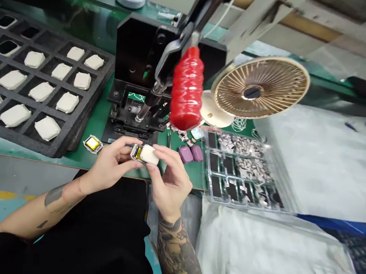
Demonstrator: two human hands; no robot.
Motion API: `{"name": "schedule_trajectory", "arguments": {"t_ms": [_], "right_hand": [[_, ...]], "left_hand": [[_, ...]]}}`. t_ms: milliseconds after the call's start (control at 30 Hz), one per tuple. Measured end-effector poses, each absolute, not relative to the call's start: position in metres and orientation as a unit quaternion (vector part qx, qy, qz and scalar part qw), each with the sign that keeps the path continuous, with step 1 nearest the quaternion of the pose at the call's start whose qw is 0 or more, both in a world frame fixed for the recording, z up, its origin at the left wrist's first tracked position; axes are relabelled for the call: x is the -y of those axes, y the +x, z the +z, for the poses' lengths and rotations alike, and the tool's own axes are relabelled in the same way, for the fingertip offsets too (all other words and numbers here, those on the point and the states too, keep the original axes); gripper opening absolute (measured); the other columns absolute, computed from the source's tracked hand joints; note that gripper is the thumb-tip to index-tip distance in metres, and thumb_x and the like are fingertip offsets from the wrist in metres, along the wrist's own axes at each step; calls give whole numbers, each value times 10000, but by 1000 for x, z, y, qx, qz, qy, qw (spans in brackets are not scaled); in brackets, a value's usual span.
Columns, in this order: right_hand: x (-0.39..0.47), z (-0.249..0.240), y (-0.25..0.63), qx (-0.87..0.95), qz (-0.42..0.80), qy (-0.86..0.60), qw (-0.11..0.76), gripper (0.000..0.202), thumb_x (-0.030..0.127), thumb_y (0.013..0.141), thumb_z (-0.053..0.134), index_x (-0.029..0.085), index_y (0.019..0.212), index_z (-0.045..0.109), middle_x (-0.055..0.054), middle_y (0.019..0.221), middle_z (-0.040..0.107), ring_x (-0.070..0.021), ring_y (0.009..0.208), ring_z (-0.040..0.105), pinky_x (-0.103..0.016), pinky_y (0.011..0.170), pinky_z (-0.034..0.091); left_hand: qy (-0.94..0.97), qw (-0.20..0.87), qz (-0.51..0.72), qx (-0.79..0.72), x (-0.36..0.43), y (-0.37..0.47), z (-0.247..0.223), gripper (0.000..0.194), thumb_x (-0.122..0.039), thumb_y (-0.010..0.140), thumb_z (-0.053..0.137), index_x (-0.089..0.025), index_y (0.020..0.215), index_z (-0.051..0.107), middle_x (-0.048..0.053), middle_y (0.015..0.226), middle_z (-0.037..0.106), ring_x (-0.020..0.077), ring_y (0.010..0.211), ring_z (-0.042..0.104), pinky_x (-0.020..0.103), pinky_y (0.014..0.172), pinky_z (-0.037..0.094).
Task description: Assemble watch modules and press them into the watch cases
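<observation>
Near the bench's front edge, my left hand [110, 164] pinches a small metal watch case [134, 153] whose open inside shows yellow and black parts. My right hand [171, 181] has thumb and fingers closed on a cream-white cover [150, 154], which lies against the right side of the case and overlaps it. Left of my left hand, another case with a yellow-edged white face [93, 144] rests on the green bench [118, 174]. Two purple blocks [190, 154] sit to the right of my right hand's fingers.
A black press [132, 118] with a red handle [188, 89] stands just beyond my hands. At the left is a dark foam tray [63, 135] of cream-white pieces. To the right are a fan [262, 87], a clear divided box [210, 174] of small parts and white sheeting [330, 170].
</observation>
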State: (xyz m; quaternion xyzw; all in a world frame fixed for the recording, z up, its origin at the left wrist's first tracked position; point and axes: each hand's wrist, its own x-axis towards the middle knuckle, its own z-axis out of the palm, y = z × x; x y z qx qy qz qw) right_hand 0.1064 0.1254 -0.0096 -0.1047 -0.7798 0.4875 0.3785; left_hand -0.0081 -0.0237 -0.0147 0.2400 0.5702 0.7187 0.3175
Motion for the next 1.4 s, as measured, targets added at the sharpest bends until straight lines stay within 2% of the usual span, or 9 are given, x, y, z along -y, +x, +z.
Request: {"name": "schedule_trajectory", "arguments": {"t_ms": [300,467,567,667,867,967,1133,1267,1400], "right_hand": [[-121,-11,98,843,391,-48,366,430,119,988,775,354,1347,775,-60,1325,819,-301,1224,739,-592,1065,651],[-123,-10,102,842,380,-75,376,502,195,993,780,333,1471,708,-117,1504,705,-341,1366,696,-624,1122,635],[-126,-7,102,836,415,-90,348,398,239,1043,721,305,1436,717,-113,1389,752,-319,1312,718,-591,1117,635],[-126,-4,100,830,442,-84,329,217,238,1072,678,296,1261,766,-85,1233,792,-286,1189,753,-528,1037,656],[-111,-4,97,810,458,-89,356,111,227,1073,661,261,1123,754,-71,1073,776,-262,1049,752,-476,948,642],[-114,-1,99,823,445,-94,339,99,237,1075,665,260,1128,746,-71,1081,776,-252,1031,756,-448,915,645],[-151,3,109,881,260,-145,369,259,287,1063,704,263,1320,710,-107,1229,757,-285,1151,724,-470,988,626],[-168,-5,115,954,58,-174,239,388,324,1104,614,193,1469,642,-124,1099,741,-305,1008,686,-467,879,581],[-162,-12,117,970,-15,-185,159,378,276,1139,507,172,1479,636,-121,1057,725,-285,956,669,-429,820,538]], "left_hand": [[268,320,715,-560,28,-10,-14,507,-322,1033,799,-181,1493,638,149,1267,843,262,1111,852,359,1013,693],[247,315,743,-537,28,-13,-13,341,-357,1097,724,-191,1395,712,123,1220,858,246,1057,857,348,952,709],[264,318,732,-541,28,-15,-12,401,-341,1093,730,-205,1470,706,128,1292,846,259,1111,852,384,1016,704],[296,306,716,-553,30,-15,-12,329,-320,1090,732,-222,1399,782,103,1328,841,238,1086,857,347,1001,703],[337,180,668,-638,35,-13,-14,205,-321,1071,756,-226,1208,875,48,1041,891,222,886,863,308,865,693],[318,187,678,-636,33,-11,-13,195,-347,1070,759,-215,1161,870,50,1017,885,215,836,854,303,814,694],[213,284,749,-559,24,-12,-11,253,-374,1051,793,-174,1205,776,104,1151,862,246,969,864,315,811,715],[227,307,754,-535,26,-14,-15,255,-301,987,873,-185,1173,742,91,1210,798,248,1116,829,311,925,689],[292,306,709,-564,32,-17,-20,344,-327,1084,742,-232,1414,725,93,1234,743,208,1058,785,294,873,656]]}}
